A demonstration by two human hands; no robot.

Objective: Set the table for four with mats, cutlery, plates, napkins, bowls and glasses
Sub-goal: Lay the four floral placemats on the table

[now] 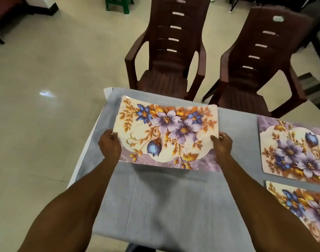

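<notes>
A grey-clothed table [155, 197] filled the lower centre of the frame, two chairs [166, 57] at top. Two mats [292, 151] lay flat at the right edge. A third mat [166, 133] hung mid-frame over the table's far left corner, long axis running left to right, near edge lifted above its shadow. The left hand [109, 145] pinched its left short edge, the right hand [222, 145] its right, both equally near. It probably had only to go down flat.

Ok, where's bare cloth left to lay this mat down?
Bare grey tablecloth lies under and nearer than the held floral placemat, between both forearms. The right side is crowded: two laid floral placemats, far and near, fill it.
</notes>
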